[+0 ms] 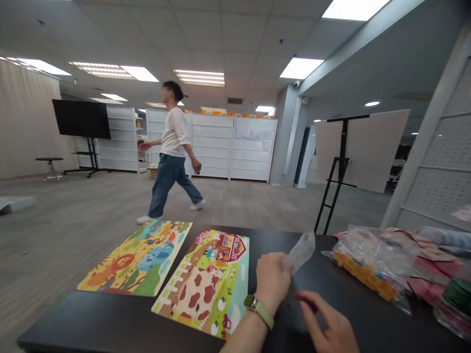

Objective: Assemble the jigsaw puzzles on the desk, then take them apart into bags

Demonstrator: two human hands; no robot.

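Note:
My left hand (pixel 273 278), with a watch (pixel 259 311) on its wrist, is closed around a crumpled clear plastic bag (pixel 303 252) whose loose end sticks out to the upper right. Lower down, my right hand (pixel 328 324) hovers over the dark table with its fingers bent and apart, and nothing shows between them. Left of my left hand lies a colourful farm picture board (pixel 206 284) with a spotted cow and a red barn. Beyond it, farther left, is a second picture board (pixel 138 257) with a lion and a blue elephant.
The dark table (pixel 121 318) carries a clear bag of yellow-orange items (pixel 368 272), pink packages (pixel 429 274) and a green spool-like item (pixel 458 296) on the right. Past the table, a person (pixel 172 152) walks leftward. A board on an easel (pixel 342 166) stands at the right.

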